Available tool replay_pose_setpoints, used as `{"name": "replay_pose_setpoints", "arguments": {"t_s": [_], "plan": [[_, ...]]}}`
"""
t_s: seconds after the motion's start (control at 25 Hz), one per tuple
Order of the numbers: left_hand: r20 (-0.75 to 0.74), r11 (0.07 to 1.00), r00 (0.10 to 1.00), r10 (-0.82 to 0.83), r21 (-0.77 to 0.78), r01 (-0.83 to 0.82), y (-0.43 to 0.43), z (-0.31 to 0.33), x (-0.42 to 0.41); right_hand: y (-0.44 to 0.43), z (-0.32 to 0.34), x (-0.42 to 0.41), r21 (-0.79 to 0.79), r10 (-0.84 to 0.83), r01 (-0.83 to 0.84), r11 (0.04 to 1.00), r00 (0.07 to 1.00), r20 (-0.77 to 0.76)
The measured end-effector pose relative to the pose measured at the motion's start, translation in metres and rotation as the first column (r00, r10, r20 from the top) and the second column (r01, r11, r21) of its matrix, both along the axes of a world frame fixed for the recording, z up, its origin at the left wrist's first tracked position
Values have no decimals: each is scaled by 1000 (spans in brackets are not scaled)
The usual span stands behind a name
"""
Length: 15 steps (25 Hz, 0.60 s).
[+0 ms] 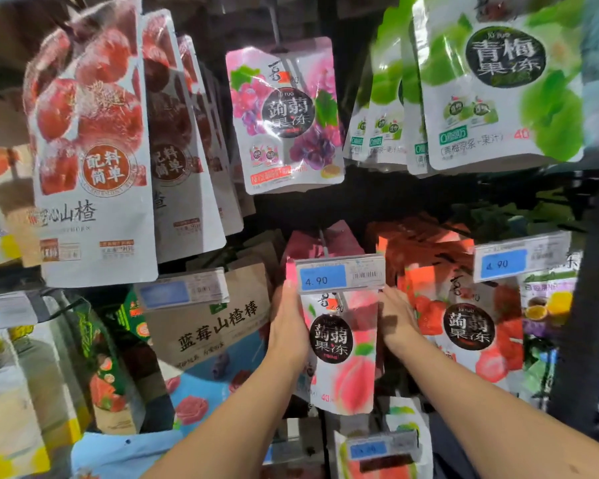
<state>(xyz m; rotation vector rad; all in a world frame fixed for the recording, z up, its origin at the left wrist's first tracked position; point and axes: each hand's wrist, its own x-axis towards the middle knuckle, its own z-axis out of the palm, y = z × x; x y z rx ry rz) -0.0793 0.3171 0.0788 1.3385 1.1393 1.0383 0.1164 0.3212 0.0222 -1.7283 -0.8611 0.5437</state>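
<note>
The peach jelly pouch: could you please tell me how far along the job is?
Done: more pink pouches sit behind the 4.90 price tag. In hand: the left hand grips the peach pouch at its left edge, and the right hand touches its right edge. Left: its top is hidden behind the tag, so seating it probably remains.

I saw both hands up at the peach pouch, which hung under a blue price tag reading 4.90. The left hand held its left edge, fingers tucked behind. The right hand lay against the right edge; its fingertips were hidden, so I could not tell whether it gripped. A strawberry pouch hung just beside, a grape pouch above.
</note>
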Motion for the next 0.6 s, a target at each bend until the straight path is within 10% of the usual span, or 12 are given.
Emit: {"name": "replay_pose_setpoints", "arguments": {"t_s": [0.28,0.6], "plan": [[-105,997,994,-14,-72,6,15,-5,-3,22,-26,18,-85,12,-13,996,1000,-11],[-64,999,997,-47,-15,46,14,1,-6,-8,14,-16,174,118,-89,981,980,-162]]}}
